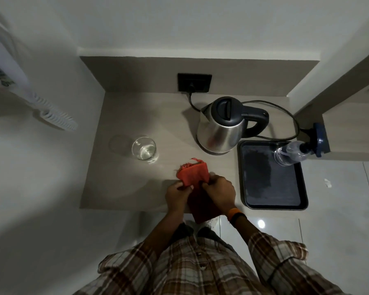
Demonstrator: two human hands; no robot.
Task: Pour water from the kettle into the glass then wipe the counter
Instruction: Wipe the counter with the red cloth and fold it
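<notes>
A steel kettle (221, 128) with a dark lid and handle stands on its base at the back right of the beige counter (124, 188). A clear glass (144, 150) holding some water stands to the left of it. Near the counter's front edge, my left hand (177, 195) and my right hand (219, 191) both grip a red cloth (193, 174). Its folded upper part lies on the counter. Its darker lower part hangs between my hands over the edge.
A black tray (300, 201) lies right of my hands with a clear spray bottle (290, 154) at its far corner. The kettle's cord runs to a black wall socket (194, 82). Walls close in on the left and at the back.
</notes>
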